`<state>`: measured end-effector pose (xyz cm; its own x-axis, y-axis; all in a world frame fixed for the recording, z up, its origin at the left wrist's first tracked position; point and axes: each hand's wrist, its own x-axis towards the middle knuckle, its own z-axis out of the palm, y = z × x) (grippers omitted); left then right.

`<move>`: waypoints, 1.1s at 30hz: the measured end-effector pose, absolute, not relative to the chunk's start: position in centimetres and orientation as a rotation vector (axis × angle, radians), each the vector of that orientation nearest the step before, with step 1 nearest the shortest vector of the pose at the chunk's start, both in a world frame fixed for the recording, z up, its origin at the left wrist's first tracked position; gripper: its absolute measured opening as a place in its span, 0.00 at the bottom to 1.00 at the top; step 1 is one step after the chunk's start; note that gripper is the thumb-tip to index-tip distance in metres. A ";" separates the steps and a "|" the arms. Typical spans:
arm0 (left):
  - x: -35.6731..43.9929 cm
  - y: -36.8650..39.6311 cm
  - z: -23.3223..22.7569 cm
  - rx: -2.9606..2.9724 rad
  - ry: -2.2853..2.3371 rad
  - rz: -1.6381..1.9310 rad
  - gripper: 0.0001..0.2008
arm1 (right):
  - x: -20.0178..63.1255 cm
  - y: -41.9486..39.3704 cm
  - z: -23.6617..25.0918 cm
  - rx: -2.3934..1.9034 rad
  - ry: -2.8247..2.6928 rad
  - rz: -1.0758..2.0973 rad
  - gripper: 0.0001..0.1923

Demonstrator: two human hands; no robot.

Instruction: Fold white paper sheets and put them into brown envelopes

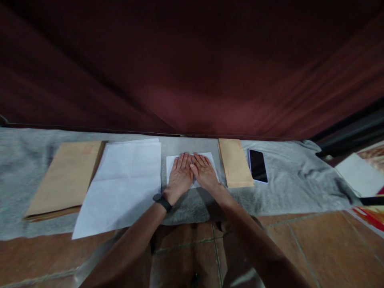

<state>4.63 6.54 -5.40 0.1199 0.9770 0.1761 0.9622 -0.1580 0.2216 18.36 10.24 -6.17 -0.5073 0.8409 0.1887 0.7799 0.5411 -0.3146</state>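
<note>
A small white sheet of paper (pixel 170 161), which looks folded, lies on the grey cloth in the middle. Both my hands press flat on it side by side, thumbs meeting near its centre. My left hand (pixel 181 172) covers its left half with fingers stretched out and pointing away from me. On the right half my right hand (pixel 204 170) lies the same way. Most of the paper is hidden under my palms. To the left is a stack of large white paper sheets (pixel 123 180). Close by on the right lies a stack of small brown envelopes (pixel 237 164).
A stack of larger brown envelopes (pixel 64 174) rests at the far left. A phone (pixel 258 166) with a dark screen lies right of the small envelopes. Dark red fabric (pixel 192 80) rises behind the grey cloth (pixel 288 176). Brown floor tiles (pixel 318 236) show in front.
</note>
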 end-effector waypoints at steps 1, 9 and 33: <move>4.5 6.6 -5.4 2.319 2.005 0.434 0.30 | 18.3 10.3 -6.2 -1.355 -2.461 0.255 0.28; 4.0 6.6 -5.3 2.278 2.053 0.418 0.30 | 17.6 10.4 -6.7 -1.449 -2.425 0.131 0.26; 3.4 5.2 -5.9 2.137 2.220 0.456 0.32 | 20.5 10.4 -8.1 -1.510 -2.311 -0.053 0.30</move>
